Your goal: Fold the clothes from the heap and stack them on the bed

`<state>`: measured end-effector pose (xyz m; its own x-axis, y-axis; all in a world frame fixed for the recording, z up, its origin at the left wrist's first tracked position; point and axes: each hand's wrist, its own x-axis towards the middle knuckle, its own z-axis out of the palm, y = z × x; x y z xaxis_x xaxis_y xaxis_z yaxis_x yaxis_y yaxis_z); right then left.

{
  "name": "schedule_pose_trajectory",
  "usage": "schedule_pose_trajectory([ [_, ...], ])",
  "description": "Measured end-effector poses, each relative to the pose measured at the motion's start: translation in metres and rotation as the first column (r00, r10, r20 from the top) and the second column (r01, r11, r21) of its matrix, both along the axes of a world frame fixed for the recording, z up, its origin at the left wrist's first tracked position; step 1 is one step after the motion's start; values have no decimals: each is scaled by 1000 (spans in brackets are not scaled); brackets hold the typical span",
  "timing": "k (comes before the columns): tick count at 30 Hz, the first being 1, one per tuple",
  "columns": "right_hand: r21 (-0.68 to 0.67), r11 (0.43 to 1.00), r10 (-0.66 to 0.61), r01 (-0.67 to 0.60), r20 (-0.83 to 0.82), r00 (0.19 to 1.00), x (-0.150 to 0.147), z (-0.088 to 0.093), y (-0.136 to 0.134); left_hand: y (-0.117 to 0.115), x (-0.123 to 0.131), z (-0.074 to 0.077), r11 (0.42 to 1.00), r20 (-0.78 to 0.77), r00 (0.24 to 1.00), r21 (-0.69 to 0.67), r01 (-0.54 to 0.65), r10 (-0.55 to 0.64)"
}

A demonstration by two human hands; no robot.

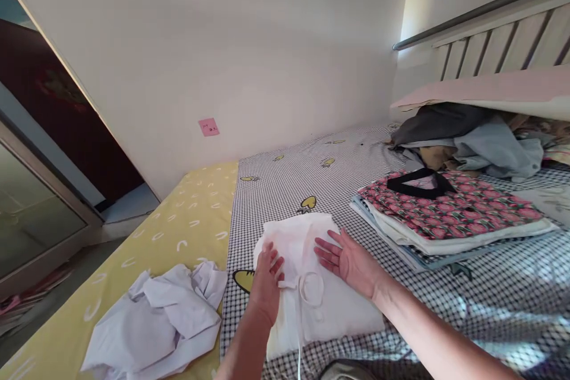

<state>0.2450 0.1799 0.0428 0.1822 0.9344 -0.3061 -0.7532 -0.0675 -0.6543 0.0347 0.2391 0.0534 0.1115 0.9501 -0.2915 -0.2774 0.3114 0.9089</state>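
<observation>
A white garment (341, 314) lies folded into a rough rectangle on the checked bedsheet, with thin white ties looped on its middle and one tie hanging toward me. Over its left side is my left hand (268, 282), fingers apart and slightly curled, holding nothing. My right hand (350, 261) hovers at the upper right part of the garment, palm turned inward and fingers spread. Whether either hand touches the cloth is hard to tell. To the left, a crumpled white garment (155, 320) rests on the yellow part of the bedding.
On the right stands a stack of folded clothes, topped by a pink floral shirt (463, 208) with a black collar. Behind it, a heap of grey and brown clothes (485, 136) sits under a pink board (490, 89). A wall (276, 59) bounds the bed's far side.
</observation>
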Motion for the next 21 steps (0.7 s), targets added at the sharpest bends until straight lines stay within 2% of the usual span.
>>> schedule_pose_trajectory([
  [2,23,1000,-26,21,203,979,-3,-4,1,-6,4,-5,988,-208,978,152,9,23],
  [3,55,998,-58,41,373,926,-6,-5,1,-10,6,-7,959,-344,938,278,51,50],
  [4,110,992,-108,55,566,817,-8,-7,2,-14,8,-9,897,-486,869,421,138,94],
  [5,174,983,-167,54,745,645,-12,-8,3,-16,11,-11,793,-611,775,547,269,159],
  [6,226,973,-221,40,878,425,-15,-10,6,-16,13,-13,655,-705,670,623,428,234],
  [7,249,968,-248,21,950,189,-19,-13,9,-15,15,-17,505,-766,566,635,585,306],
  [8,237,971,-237,11,971,-33,-22,-16,14,-11,16,-21,370,-804,473,589,719,361],
  [9,198,980,-192,5,957,-218,-25,-21,19,-6,16,-26,282,-832,388,513,811,397],
  [10,139,990,-130,0,925,-357,-28,-26,23,0,16,-33,261,-855,306,435,862,418],
  [11,68,998,-66,-11,890,-451,-30,-32,28,6,14,-40,307,-878,222,370,877,423],
  [12,-6,1000,-9,-29,862,-507,-30,-39,31,12,12,-48,399,-899,144,321,859,415],
  [14,-132,989,74,-68,834,-546,-29,-50,36,20,8,-64,599,-925,33,272,753,378],
  [15,-172,982,102,-77,831,-547,-28,-54,37,21,7,-70,666,-931,4,264,697,365],
  [17,-210,974,134,-80,829,-543,-25,-59,38,21,7,-79,727,-932,-8,276,629,361],
  [21,-222,971,140,-90,830,-540,-21,-61,40,16,10,-82,747,-936,33,302,592,352],
])
